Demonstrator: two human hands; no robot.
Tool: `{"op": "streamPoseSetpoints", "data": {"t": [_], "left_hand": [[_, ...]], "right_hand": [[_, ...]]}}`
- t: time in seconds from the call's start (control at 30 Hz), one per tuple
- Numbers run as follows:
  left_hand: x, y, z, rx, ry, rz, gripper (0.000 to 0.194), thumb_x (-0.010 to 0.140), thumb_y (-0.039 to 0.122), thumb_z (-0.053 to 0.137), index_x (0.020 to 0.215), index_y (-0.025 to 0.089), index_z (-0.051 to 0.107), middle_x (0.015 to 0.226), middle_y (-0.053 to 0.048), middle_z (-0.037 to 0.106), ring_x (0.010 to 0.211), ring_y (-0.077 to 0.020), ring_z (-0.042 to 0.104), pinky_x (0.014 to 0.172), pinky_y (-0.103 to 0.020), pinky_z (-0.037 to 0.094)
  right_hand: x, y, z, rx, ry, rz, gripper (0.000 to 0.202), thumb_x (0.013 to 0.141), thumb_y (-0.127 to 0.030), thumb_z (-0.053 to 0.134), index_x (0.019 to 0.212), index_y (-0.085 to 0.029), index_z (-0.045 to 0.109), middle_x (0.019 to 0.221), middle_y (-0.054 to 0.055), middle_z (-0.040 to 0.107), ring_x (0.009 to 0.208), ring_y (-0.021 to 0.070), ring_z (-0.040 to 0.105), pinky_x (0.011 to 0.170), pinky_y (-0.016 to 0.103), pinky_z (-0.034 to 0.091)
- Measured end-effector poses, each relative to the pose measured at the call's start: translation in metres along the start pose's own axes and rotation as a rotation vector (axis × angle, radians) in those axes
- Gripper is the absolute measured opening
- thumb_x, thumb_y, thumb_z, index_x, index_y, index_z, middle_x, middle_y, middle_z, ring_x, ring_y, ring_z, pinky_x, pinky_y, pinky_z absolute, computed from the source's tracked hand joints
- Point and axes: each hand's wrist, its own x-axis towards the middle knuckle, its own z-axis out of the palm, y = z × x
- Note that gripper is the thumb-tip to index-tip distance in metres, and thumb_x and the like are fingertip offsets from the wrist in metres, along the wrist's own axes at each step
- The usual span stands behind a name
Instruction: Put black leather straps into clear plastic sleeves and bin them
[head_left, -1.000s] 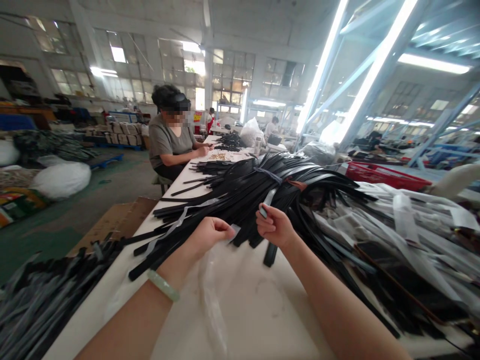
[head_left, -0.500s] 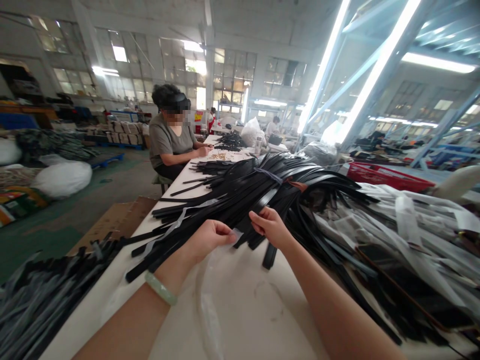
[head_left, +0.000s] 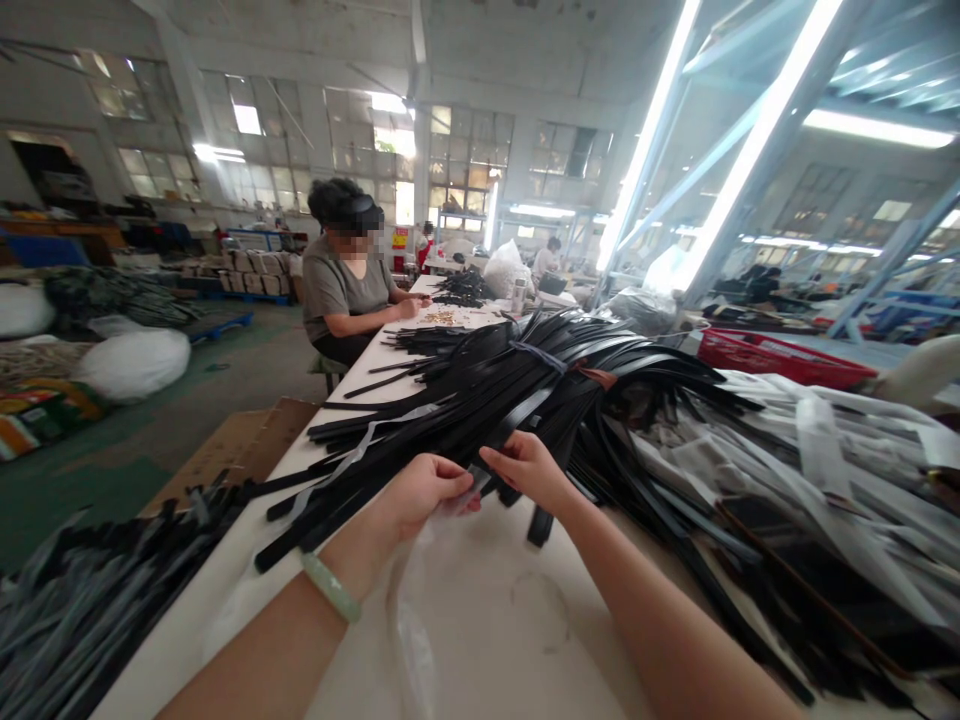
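Note:
My left hand (head_left: pixel 427 492), with a pale green bangle (head_left: pixel 331 588) at its wrist, pinches the mouth of a long translucent plastic sleeve (head_left: pixel 414 620). The sleeve trails down over the white table toward me. Close beside it, my right hand (head_left: pixel 531 470) is closed on a flat black strap (head_left: pixel 523 412). That strap's end meets the sleeve's mouth between my fingertips; whether it is inside I cannot tell. Beyond both hands lies a large heap of black straps (head_left: pixel 457 400), gathered by a grey tie (head_left: pixel 538 354). Another clear sleeve (head_left: pixel 361 450) rests across the heap.
A phone-like dark slab (head_left: pixel 817 570) and white-wrapped straps (head_left: pixel 862 460) lie at the right, with a red crate (head_left: pixel 787 357) behind. More straps (head_left: pixel 112 600) are piled at the lower left. A co-worker (head_left: pixel 349 290) sits at the table's far left side.
My hands have come closer together, the right one moving left and slightly down with the strap. The strap's end is now at the sleeve's mouth.

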Motion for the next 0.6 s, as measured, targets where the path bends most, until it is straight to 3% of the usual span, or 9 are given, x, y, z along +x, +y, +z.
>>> {"op": "streamPoseSetpoints", "data": {"t": [0.13,0.23,0.33,0.4,0.6], "left_hand": [[0.003,-0.003,0.0,-0.018,0.004,0.011,0.041,0.049,0.041,0.085,0.066,0.008,0.069,0.064,-0.01,0.069,0.057,-0.0145,0.061,0.059,-0.026,0.044],[0.003,-0.003,-0.001,0.0,-0.012,0.022,0.039,0.05,0.041,0.084,0.065,0.008,0.068,0.059,-0.008,0.068,0.052,-0.0126,0.058,0.055,-0.025,0.043],[0.001,-0.003,0.0,0.049,-0.026,-0.027,0.038,0.051,0.041,0.083,0.061,0.009,0.067,0.057,-0.007,0.067,0.049,-0.0116,0.057,0.053,-0.024,0.043],[0.0,-0.005,0.002,0.058,-0.032,-0.072,0.038,0.051,0.042,0.083,0.06,0.009,0.066,0.058,-0.007,0.068,0.052,-0.0138,0.06,0.055,-0.025,0.045],[0.005,-0.013,0.004,0.043,0.012,-0.068,0.04,0.051,0.043,0.081,0.062,0.008,0.067,0.061,-0.011,0.069,0.056,-0.0179,0.064,0.05,-0.024,0.044]], "right_hand": [[-0.001,0.0,0.016,0.044,-0.052,0.011,0.044,0.07,-0.055,0.067,0.06,-0.016,0.05,0.046,-0.005,0.046,0.039,0.0049,0.035,0.037,0.019,0.023],[0.001,0.004,0.016,0.144,-0.112,0.132,0.047,0.07,-0.057,0.065,0.055,-0.015,0.05,0.042,-0.004,0.044,0.036,0.0045,0.032,0.035,0.019,0.02],[0.006,0.012,0.007,0.355,0.088,0.291,0.048,0.069,-0.06,0.064,0.058,-0.015,0.052,0.038,-0.008,0.035,0.032,0.0032,0.026,0.033,0.018,0.012],[0.01,0.016,0.002,0.453,0.218,0.314,0.047,0.066,-0.059,0.067,0.068,-0.014,0.058,0.039,-0.009,0.034,0.032,0.0028,0.025,0.033,0.017,0.012],[0.009,0.017,0.011,0.294,0.324,0.215,0.046,0.07,-0.058,0.064,0.069,-0.012,0.061,0.037,-0.008,0.035,0.03,0.0037,0.029,0.032,0.017,0.015]]}}
